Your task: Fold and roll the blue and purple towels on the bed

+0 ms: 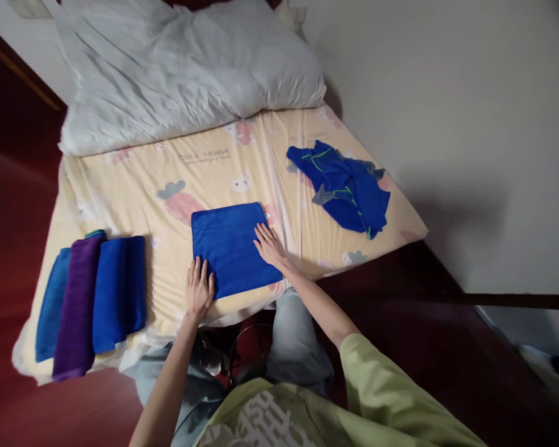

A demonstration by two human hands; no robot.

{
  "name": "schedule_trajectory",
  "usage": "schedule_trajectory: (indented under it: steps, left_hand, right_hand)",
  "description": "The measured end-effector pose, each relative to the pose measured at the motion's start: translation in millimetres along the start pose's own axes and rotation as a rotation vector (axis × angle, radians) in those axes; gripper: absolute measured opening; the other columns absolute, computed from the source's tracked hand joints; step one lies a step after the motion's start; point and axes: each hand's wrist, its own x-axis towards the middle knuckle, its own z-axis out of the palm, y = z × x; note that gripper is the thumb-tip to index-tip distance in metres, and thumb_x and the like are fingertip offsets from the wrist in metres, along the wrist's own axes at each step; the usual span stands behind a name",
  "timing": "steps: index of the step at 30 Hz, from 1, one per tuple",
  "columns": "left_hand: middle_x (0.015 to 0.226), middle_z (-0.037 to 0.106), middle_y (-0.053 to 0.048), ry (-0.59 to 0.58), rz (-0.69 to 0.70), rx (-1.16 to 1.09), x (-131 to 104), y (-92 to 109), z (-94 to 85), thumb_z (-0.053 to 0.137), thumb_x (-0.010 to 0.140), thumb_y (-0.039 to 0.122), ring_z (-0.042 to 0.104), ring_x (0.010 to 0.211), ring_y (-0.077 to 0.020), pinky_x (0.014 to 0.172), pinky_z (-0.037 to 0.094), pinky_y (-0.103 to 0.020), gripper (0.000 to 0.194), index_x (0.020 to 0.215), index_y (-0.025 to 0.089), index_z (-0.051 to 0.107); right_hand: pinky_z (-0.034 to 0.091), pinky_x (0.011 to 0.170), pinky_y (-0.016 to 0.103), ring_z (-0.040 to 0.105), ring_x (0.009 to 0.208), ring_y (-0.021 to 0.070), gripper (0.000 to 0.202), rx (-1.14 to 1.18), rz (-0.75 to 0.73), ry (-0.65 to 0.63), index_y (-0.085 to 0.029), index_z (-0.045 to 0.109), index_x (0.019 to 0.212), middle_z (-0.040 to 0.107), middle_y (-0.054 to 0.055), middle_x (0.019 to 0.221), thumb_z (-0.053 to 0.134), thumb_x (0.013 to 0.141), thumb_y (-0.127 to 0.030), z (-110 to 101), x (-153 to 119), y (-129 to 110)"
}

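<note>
A blue cloth (230,242), folded into a flat square, lies on the bed in front of me. My left hand (199,287) rests flat on its left edge near the front corner, fingers stretched out. On the cloth's right edge lies my right hand (269,245), palm down with the fingers spread. Neither hand grips anything; both only touch the fabric. Off to the right is a crumpled blue garment (345,183) with green seams and grey patches.
At the left front of the bed lie several rolled or folded cloths, among them a purple cloth (77,310) and a blue cloth (109,295). A large pale pillow (190,68) fills the back. The bed (121,186) has a yellow printed sheet; a wall (447,124) stands right.
</note>
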Motion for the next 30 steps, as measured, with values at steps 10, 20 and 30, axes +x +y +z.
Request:
schedule_trajectory:
  steps: [10,20,30]
  left_hand:
    - [0.159,0.053,-0.014,-0.171,0.323,0.188,-83.6,-45.7,-30.2,0.034,0.107,0.033,0.046,0.152,-0.0291,0.128,0.038,-0.053,0.054,0.154,0.016,0.056]
    - [0.159,0.050,-0.020,-0.241,0.230,0.314,-58.8,-22.0,-29.4,0.037,0.093,0.007,0.048,0.150,-0.0318,0.128,0.038,-0.051,0.061,0.150,0.008,0.059]
    - [0.159,0.051,-0.019,-0.256,0.213,0.263,-72.6,-27.4,-30.0,0.040,0.082,-0.002,0.045,0.153,-0.0307,0.126,0.042,-0.047,0.072,0.151,0.008,0.057]
  right_hand:
    - [0.046,0.126,0.048,0.056,0.146,0.0253,0.043,0.105,-0.385,-0.075,-0.019,0.065,0.146,0.063,0.011,0.151,0.053,0.105,-0.023,-23.2,-152.3,9.9]
    - [0.045,0.127,0.045,0.055,0.148,0.0243,0.057,0.061,-0.208,-0.021,-0.016,0.067,0.144,0.063,0.013,0.150,0.053,0.091,-0.001,-18.0,-144.2,7.8]
    - [0.047,0.125,0.045,0.058,0.145,0.0265,0.054,-0.010,-0.157,-0.058,-0.014,0.076,0.131,0.064,0.015,0.148,0.055,0.084,0.004,-13.2,-142.8,-1.3]
